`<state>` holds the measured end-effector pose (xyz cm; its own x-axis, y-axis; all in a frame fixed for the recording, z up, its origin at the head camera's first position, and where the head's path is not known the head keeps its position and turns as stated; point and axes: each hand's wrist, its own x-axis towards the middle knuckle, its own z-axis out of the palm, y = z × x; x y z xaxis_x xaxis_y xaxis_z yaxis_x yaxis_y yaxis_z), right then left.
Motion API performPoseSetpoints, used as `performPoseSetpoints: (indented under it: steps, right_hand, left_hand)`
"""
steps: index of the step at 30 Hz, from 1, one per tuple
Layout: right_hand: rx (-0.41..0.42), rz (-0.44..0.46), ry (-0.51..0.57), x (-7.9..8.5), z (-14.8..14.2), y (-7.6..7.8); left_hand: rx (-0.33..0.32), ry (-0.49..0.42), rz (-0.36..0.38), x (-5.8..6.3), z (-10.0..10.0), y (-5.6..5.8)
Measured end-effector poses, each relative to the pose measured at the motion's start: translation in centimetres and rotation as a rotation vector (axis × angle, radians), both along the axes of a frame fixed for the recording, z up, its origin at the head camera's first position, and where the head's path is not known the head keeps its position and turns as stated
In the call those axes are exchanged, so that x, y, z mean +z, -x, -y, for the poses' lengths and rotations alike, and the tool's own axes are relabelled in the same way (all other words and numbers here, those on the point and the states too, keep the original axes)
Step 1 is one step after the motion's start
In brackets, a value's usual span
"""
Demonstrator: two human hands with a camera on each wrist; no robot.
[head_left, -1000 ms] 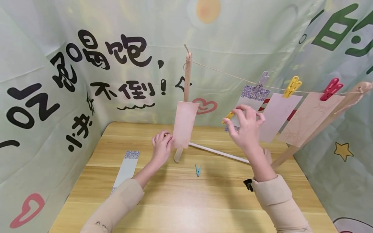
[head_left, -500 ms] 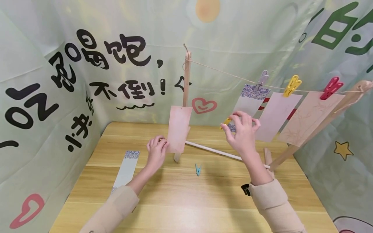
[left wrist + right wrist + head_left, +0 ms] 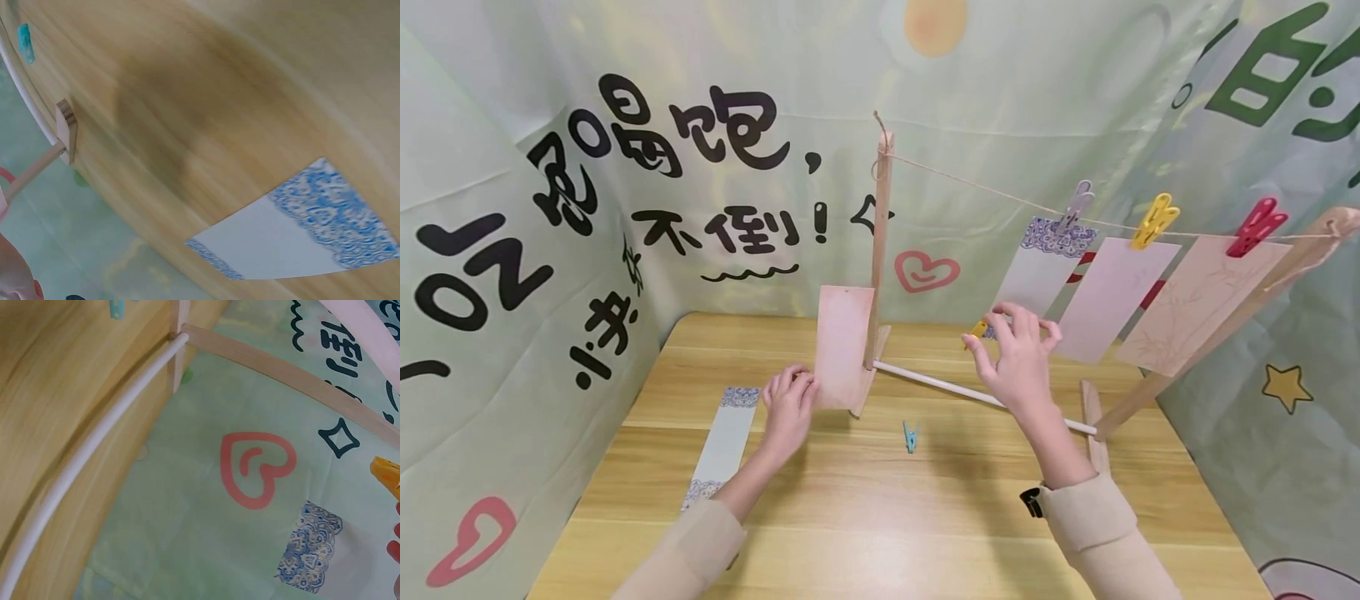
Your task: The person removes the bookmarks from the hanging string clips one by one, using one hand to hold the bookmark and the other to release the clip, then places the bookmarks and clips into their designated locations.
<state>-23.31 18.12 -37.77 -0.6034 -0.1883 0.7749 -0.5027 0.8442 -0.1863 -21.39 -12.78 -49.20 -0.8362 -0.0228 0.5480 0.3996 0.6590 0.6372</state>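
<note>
Behind the pink card (image 3: 844,343) and wood-grain table (image 3: 880,517), lettered cloth (image 3: 992,117).

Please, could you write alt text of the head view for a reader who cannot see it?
A person's left hand holds a pink card; the right hand pinches a yellow clip. Three cards hang clipped to a string. A blue clip and a patterned card lie on the wooden table.
</note>
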Motion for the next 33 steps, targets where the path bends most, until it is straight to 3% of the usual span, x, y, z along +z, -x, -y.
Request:
performPoseSetpoints:
  steps: [14,33]
  right_hand:
    - [-0.013,0.059,-0.068,-2.5,-0.3,-0.6]
    - [-0.099,0.268,-0.132,-5.3,-0.1,-1.3]
  left_hand:
    - [0.03,-0.019,0.005,-1.9,2.1,-1.4]
    - [0.108,-0.027,0.026,-4.5,4.9,-3.4]
